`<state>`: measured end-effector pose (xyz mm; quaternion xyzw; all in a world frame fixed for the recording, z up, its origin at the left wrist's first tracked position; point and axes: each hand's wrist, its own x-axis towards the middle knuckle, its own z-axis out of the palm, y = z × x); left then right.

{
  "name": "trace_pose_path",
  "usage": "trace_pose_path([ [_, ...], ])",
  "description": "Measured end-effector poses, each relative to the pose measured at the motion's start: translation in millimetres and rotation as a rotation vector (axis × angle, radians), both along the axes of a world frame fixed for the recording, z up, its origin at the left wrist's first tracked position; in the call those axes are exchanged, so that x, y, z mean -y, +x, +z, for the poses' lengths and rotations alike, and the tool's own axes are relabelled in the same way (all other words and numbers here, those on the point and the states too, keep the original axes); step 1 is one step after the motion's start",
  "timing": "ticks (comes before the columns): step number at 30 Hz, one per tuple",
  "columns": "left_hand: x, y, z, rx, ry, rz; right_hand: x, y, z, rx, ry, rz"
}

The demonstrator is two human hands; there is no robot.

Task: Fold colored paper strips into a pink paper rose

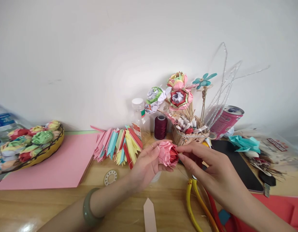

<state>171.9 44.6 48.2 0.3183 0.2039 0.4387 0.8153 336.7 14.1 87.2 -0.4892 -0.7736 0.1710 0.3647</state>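
Your left fingers (155,152) hold the layered pink-and-red paper flower (166,154); your right fingers (189,164) pinch its three-o'clock edge. Tugging too hard there could tear it.

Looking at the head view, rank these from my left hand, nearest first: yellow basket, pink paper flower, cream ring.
1. Pink paper flower: in the left hand.
2. Cream ring: lying left of that hand.
3. Yellow basket: far left.

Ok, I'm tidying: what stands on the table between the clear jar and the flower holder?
The head view shows a dark purple thread spool there.
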Motion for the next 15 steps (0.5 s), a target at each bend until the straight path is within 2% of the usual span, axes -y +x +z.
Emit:
trace_pose_path([
  [5, 0.1, -0.5, -0.1, 0.015, 0.065, -0.019, -1.4, -0.4, -0.9, 0.034, 0.042, -0.012],
  [11, -0.2, -1.8, -1.0, -0.007, 0.086, -0.04, 0.3, -0.1, -1.7, 0.078, 0.155, -0.037],
  [15, -0.1, -2.5, -1.8, -0.023, 0.085, -0.055, 0.3, 0.7, -2.9, 0.078, 0.168, -0.035],
])
